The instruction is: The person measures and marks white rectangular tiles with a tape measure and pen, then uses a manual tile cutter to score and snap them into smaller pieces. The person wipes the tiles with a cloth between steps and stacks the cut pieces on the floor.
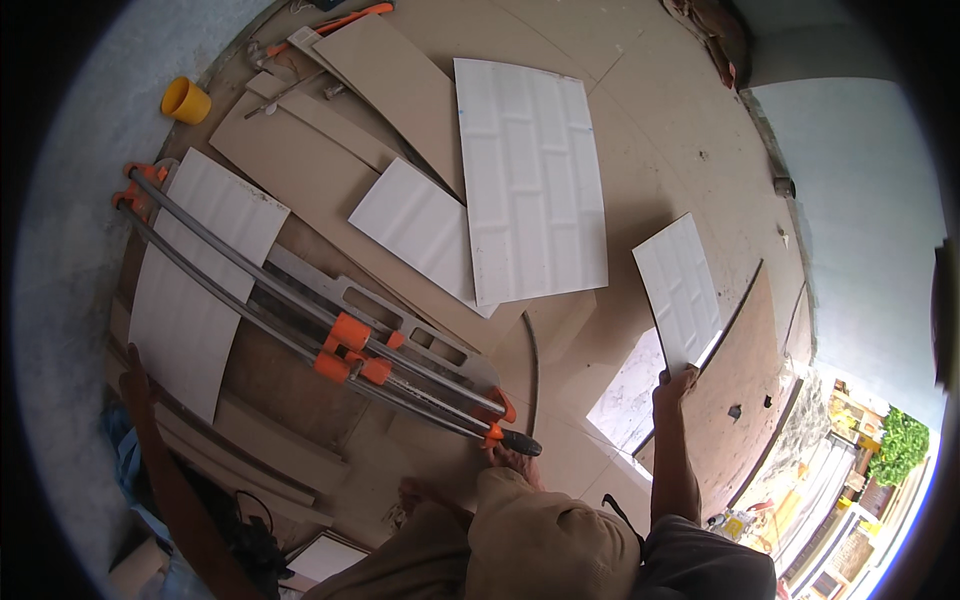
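My left hand (pixel 133 372) grips the near left edge of a white tile (pixel 187 268) lying across an orange and grey tile cutter (pixel 345 332), under its twin rails. In my right hand (pixel 676 382) is a smaller white brick-pattern tile (pixel 672 268), held raised at its lower end. The cutter's black handle (pixel 520 442) sits just above my bare foot (pixel 512 462) at the bottom middle. Ahead, a large white brick-pattern tile (pixel 530 180) and another white piece (pixel 410 225) rest on several beige tiles (pixel 375 85).
A yellow container (pixel 182 100) stands by the left wall (pixel 75 200). Orange-handled tools (pixel 355 18) lie at the back. A worn brown board (pixel 740 390) with holes is at my right, beside a pale wall (pixel 850 200). A bright opening (pixel 870 480) shows at the lower right.
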A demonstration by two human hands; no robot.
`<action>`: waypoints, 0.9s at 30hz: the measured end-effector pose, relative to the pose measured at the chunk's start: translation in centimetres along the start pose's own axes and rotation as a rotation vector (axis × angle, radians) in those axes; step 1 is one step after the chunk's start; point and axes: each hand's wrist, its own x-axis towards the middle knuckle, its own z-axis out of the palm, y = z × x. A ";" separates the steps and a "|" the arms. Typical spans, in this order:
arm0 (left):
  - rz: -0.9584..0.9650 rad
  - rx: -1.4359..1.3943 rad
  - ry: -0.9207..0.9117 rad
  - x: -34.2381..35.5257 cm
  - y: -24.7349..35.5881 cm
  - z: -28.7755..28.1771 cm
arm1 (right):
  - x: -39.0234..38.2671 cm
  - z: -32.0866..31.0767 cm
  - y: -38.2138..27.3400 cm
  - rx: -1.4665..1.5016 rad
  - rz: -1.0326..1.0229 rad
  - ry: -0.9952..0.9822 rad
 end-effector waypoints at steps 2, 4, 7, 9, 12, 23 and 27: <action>0.019 -0.082 -0.037 -0.2 -0.3 0.7 | 2.0 -1.8 1.9 -0.108 -0.127 -0.110; 0.009 -0.092 0.074 -0.9 -0.2 0.5 | 1.8 -0.2 1.7 -0.037 -0.073 -0.120; -0.070 -0.235 0.036 -2.0 -0.3 -1.3 | 0.1 2.1 0.8 0.141 0.070 -0.118; -0.086 -0.350 0.012 -4.0 1.5 -0.1 | 1.3 1.4 2.1 -0.013 -0.013 -0.001; -0.126 -0.421 0.022 -4.4 1.6 -0.4 | 2.5 1.2 4.0 -0.319 -0.113 -0.023; -0.208 -0.616 -0.014 -6.6 1.2 -0.7 | 2.9 2.1 3.6 -0.218 0.104 -0.109; -0.237 -0.662 -0.048 -8.2 1.7 -2.0 | 3.6 2.1 5.0 -0.275 0.049 -0.186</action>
